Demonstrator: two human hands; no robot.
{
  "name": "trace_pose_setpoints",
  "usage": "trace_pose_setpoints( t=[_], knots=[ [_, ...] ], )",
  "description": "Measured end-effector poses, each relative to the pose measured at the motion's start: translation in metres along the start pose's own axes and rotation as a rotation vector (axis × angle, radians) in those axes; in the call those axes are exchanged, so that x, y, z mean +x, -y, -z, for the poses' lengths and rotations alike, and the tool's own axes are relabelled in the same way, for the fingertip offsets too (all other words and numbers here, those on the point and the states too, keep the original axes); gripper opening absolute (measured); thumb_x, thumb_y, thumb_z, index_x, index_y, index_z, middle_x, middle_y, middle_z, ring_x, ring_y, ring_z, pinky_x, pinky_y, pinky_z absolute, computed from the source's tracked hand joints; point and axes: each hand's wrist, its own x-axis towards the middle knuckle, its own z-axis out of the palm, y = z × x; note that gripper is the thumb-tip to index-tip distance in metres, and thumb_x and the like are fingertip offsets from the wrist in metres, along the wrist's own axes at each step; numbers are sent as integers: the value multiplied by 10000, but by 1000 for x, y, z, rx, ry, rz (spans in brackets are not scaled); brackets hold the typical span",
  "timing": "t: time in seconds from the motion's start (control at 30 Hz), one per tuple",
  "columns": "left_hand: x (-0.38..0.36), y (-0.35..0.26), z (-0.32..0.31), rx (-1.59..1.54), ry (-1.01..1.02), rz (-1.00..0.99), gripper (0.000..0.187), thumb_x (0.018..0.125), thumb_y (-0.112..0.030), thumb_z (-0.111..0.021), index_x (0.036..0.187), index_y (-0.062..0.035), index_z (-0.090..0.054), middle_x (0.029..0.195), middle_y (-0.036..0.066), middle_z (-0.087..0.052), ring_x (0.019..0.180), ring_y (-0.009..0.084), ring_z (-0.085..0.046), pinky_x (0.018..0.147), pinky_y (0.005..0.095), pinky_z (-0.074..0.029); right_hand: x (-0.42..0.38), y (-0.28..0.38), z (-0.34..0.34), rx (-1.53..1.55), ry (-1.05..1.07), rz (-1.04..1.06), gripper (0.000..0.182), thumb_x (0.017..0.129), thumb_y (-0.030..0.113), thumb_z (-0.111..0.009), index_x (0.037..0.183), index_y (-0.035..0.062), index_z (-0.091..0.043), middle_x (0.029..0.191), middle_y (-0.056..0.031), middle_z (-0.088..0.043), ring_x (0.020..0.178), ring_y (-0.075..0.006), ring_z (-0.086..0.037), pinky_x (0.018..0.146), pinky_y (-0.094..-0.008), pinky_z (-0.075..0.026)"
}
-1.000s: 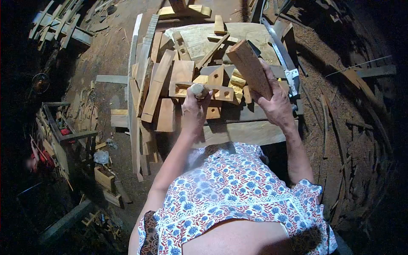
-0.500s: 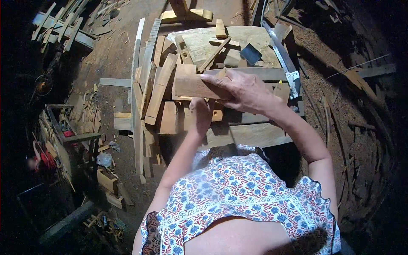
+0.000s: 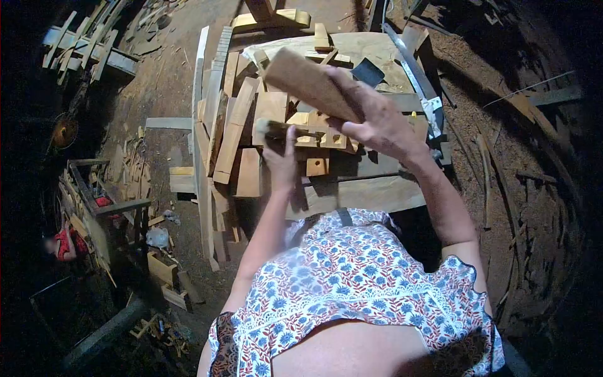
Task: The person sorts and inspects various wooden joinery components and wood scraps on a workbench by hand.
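While the right hand [image 3: 383,119] is holding a thick wooden block [image 3: 308,81] aloft, the left is gripping a tool

As both hands are working over the woodpile, the right is clasping the block near one end, thumb on the near side, fingers closing round the far side; probably gripped so for leverage, leaving the far end free. The left hand [image 3: 281,164] is curling round a short dark-shafted tool [image 3: 279,130], perhaps a chisel, one digit standing up against it. Exact finger wrap: can't tell. Pale butt is pointing left, clear of the fingers, likely to leave it exposed; the shaft is leaning low over the holed strip [image 3: 328,139]. Whether the tip is touching wood: can't tell.

Strip is lying crosswise mid-pile, holes facing up, pieces beneath apparently propping it. Just nearer the body, a small holed block [image 3: 311,168] is sitting.

Around: a long slat [image 3: 237,135] is slanting left of the tool, possibly crowding that side. The raised block is hiding some offcuts behind it. Farther off, a dark square plate [image 3: 368,73] is resting on the pale slab [image 3: 377,47]; a long narrow blade-like strip [image 3: 408,66] is edging the right side, well apart from the tool. Off left, a person in red [image 3: 69,244] is showing beyond a wooden frame [image 3: 119,207], a plastic bag [image 3: 157,237] lying on the ground nearby.
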Motion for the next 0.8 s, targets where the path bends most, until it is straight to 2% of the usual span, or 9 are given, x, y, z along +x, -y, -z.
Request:
trace_pose_setpoints(
  t=[0.07,0.1,0.17,0.2,0.27,0.37,0.4,0.5,0.8],
  knots=[
    [6,13,8,-251,-25,111,380,892,-194,-575,1220,-19,-497,874,196,-590,792,266,-569,738,377,-436,-10,-5,3,41,-115,-128,824,695,157,-637,1405,311,-249,1181,-156,-543,1062,-293,-559,910,-395,-471],
    [8,76,20,257,140,6,406,898,-122,-524,1301,-118,-475,726,148,-532,688,258,-527,685,401,-413,-15,-8,2,42,-117,-126,824,695,157,-637,1405,311,-249,1181,-156,-543,1062,-293,-559,910,-395,-471],
    [15,61,28,-94,46,500,318,858,-290,-638,951,13,-635,839,23,-613,716,74,-516,658,257,-434,-24,-14,2,106,-109,-245,836,673,132,-625,1406,300,-260,1258,-159,-502,1105,-302,-538,940,-411,-446],
    [13,68,30,-94,47,499,318,858,-290,-638,951,13,-635,839,23,-613,716,74,-516,658,257,-434,-29,-18,1,105,-110,-245,836,673,132,-625,1406,300,-260,1258,-159,-502,1105,-302,-538,940,-411,-446],
    [3,87,33,377,264,1,618,812,36,-471,1378,-195,-382,945,209,-519,823,268,-530,736,413,-402,-38,-24,-2,79,-125,-249,827,671,102,-595,1407,287,-265,1317,-165,-453,1140,-307,-514,964,-413,-426],
    [-3,27,35,333,144,-393,607,823,27,-465,1377,-209,-384,1085,213,-543,932,267,-561,784,371,-432,-48,-22,0,118,-136,-298,837,671,77,-578,1415,281,-252,1346,-163,-424,1156,-303,-501,975,-401,-414],
    [-6,-5,41,694,53,-622,431,848,-20,-508,1268,-116,-506,1025,170,-615,910,278,-603,777,331,-461,-51,-25,-1,117,-134,-297,837,671,77,-578,1415,281,-252,1346,-163,-424,1156,-303,-501,975,-401,-414],
    [-1,-56,34,-40,140,-147,257,856,-74,-568,1105,-12,-570,875,148,-643,795,290,-619,716,337,-472,-55,-35,-4,139,-214,-251,846,683,140,-644,1407,319,-245,1218,-187,-509,1082,-337,-541,920,-415,-435],
    [-9,-46,26,138,207,-186,174,850,-141,-632,959,-15,-579,841,87,-630,739,193,-595,649,305,-477,-62,-34,-4,103,-234,-257,833,707,121,-643,1412,304,-239,1278,-167,-473,1120,-329,-521,955,-410,-419]
  ],
)
